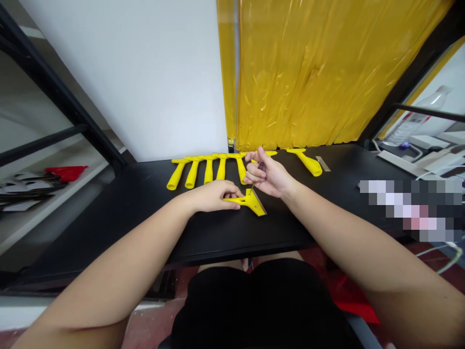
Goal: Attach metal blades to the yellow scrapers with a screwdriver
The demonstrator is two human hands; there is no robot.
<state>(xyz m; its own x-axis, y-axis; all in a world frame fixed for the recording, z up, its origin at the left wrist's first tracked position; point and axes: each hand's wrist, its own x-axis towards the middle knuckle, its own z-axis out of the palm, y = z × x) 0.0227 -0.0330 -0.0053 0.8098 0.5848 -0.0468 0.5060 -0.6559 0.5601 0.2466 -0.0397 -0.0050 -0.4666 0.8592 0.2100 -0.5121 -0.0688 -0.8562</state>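
Observation:
My left hand [214, 196] is closed round the handle of a yellow scraper [255, 203], which lies low over the black table [145, 218] with its wide head pointing right. A thin metal blade edge shows along that head, and screws sit in its face. My right hand [274, 175] grips a screwdriver [261, 166] with a dark handle. The thin shaft points down at the upper screw of the scraper head; whether the tip sits in the screw is too small to tell. Behind my hands stands a row of several yellow scraper handles [192, 173].
Another yellow scraper handle [310, 164] lies to the right, beside a flat metal blade [323, 164]. A white panel [145, 72] and yellow wrapped sheeting [327, 72] rise behind the table. Black frame bars [65, 92] stand left; a plastic bottle [417, 116] and cables are at right.

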